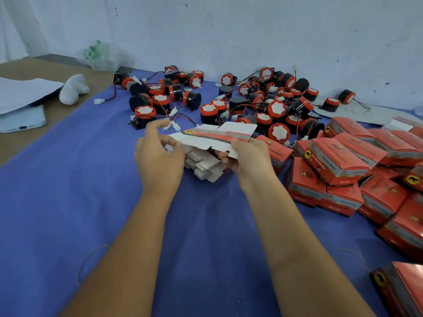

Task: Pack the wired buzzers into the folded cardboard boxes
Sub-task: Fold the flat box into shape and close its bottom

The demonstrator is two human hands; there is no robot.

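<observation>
So both hands were on 1 flat, unfolded red-and-white cardboard box blank (215,136), held just above a stack of more white flattened blanks (203,164) on the blue cloth-covered table (68,179). The left hand (160,154) had its fingers curled, pinching the blank's left end, and the right hand (247,156) gripped the right edge with its thumb on top and fingers underneath. That box wasn't even popped into shape yet, so no buzzer was going in right away.

Progress-wise, I'd guess roughly halfway. A decent pile of closed red printed boxes (338,161) sat to the right, presumably packed, but a big scatter of loose black-and-red round buzzers with red and black wires (277,108) still lay along the back wall (229,30).
</observation>
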